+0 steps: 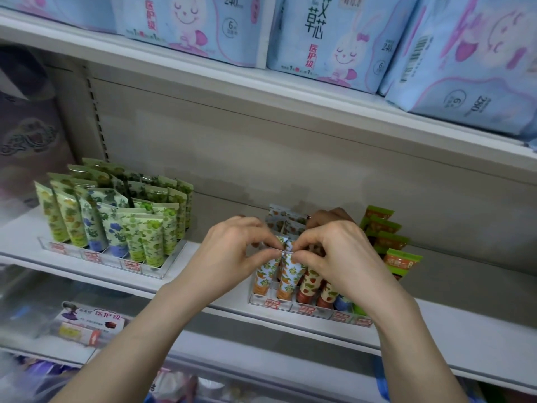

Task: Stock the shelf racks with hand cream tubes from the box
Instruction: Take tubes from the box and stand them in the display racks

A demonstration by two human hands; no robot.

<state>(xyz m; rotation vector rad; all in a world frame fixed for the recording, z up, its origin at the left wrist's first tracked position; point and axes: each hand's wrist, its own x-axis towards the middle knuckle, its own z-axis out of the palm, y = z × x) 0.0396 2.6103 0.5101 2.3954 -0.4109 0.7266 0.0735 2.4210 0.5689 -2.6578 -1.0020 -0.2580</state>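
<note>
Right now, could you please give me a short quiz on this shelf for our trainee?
1. True or false: the left hand and the right hand both pinch the tops of orange tubes.
2. The hands work at which rack: A left, B right?
3. What colour are the packs overhead?
Key: 1 true; 2 B; 3 blue.

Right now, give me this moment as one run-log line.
step: seating tubes | left hand: pinching orange-print tube top | right hand: pinching neighbouring tube top | place: front of right rack | box: not in view
</note>
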